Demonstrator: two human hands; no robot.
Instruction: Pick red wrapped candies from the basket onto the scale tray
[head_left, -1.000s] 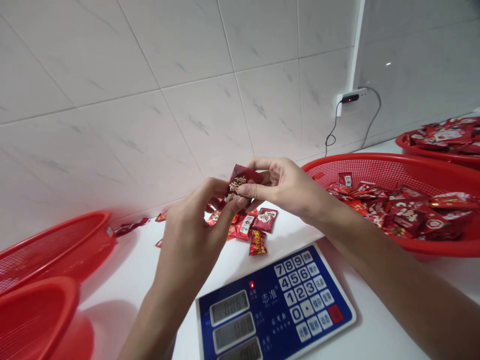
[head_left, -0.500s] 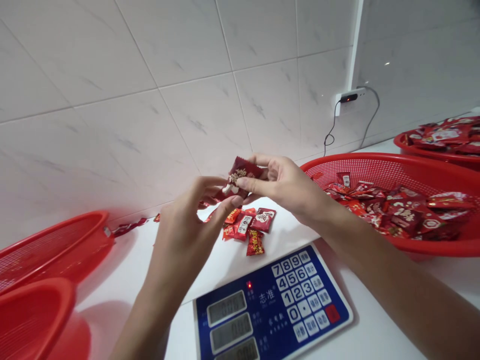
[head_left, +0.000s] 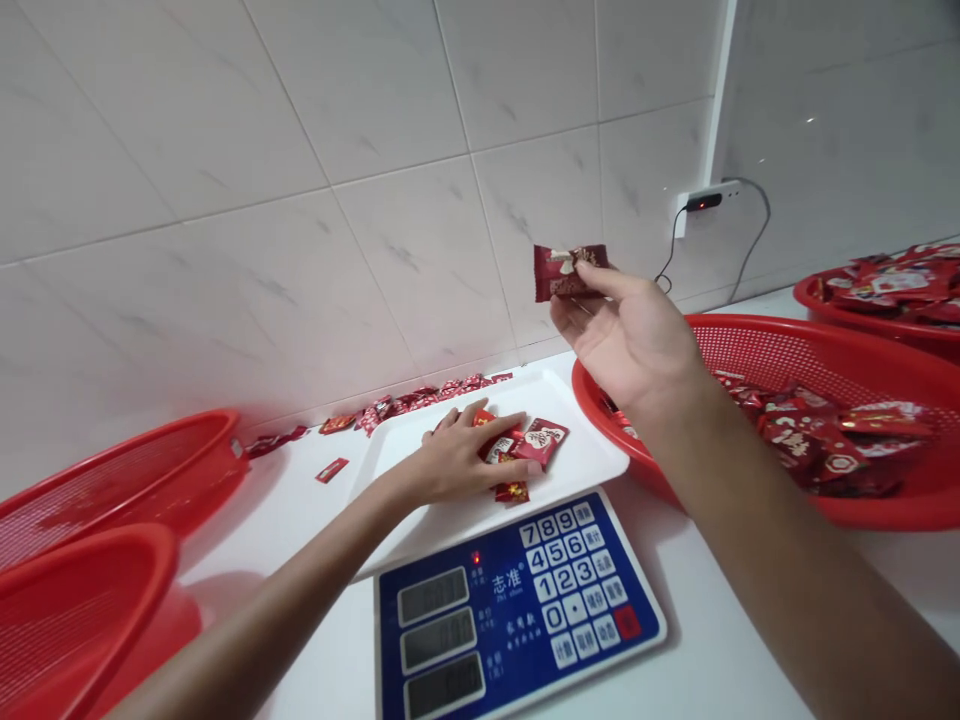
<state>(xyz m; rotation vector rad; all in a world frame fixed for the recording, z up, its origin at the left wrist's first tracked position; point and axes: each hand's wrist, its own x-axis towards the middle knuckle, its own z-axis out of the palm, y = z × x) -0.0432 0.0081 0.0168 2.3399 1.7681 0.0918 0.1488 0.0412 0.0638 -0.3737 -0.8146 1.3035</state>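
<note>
Raised in front of the tiled wall, my right hand (head_left: 637,330) pinches a dark red candy packet (head_left: 556,274) between thumb and fingers. My left hand (head_left: 463,455) lies low over the white scale tray (head_left: 420,525) with its fingers spread. Under and beside those fingers are several small wrapped candies (head_left: 513,492) in red and orange, partly covered by the hand. A dark red packet with a pale print (head_left: 543,440) rests just right of the left fingertips. The scale's blue keypad panel (head_left: 517,610) faces me below the tray.
A red mesh basket (head_left: 810,345) of packets stands at right, with another filled red basket (head_left: 892,312) behind it. Two red baskets (head_left: 150,465) are at left. Loose packets (head_left: 420,398) line the wall; one small packet (head_left: 331,470) lies left of the tray. A wall socket (head_left: 705,203) has cables.
My hands have parted. The right hand has lifted the dark red packet up and to the right, while the left has let go and moved down onto the candies on the tray.
</note>
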